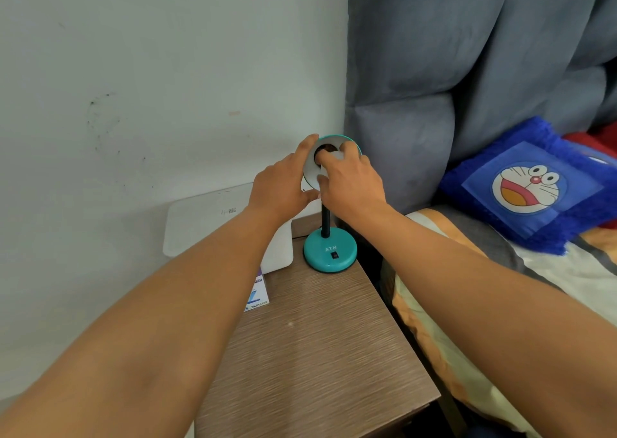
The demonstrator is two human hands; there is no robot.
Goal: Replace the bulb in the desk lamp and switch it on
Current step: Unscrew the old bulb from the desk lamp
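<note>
Bulb (335, 155) in right hand (354, 183), left hand (283, 187) gripping camera-facing shade (312, 173) (stem upright).

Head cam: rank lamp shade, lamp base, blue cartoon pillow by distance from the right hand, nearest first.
From the right hand:
1. Lamp shade, fingers reaching inside it.
2. Lamp base, below on the wooden table.
3. Blue cartoon pillow, off to the right on the bed.

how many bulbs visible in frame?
1: a white bulb inside the teal lamp shade, gripped by the right hand. The left hand steadies the shade. A spare may be hidden.
</note>
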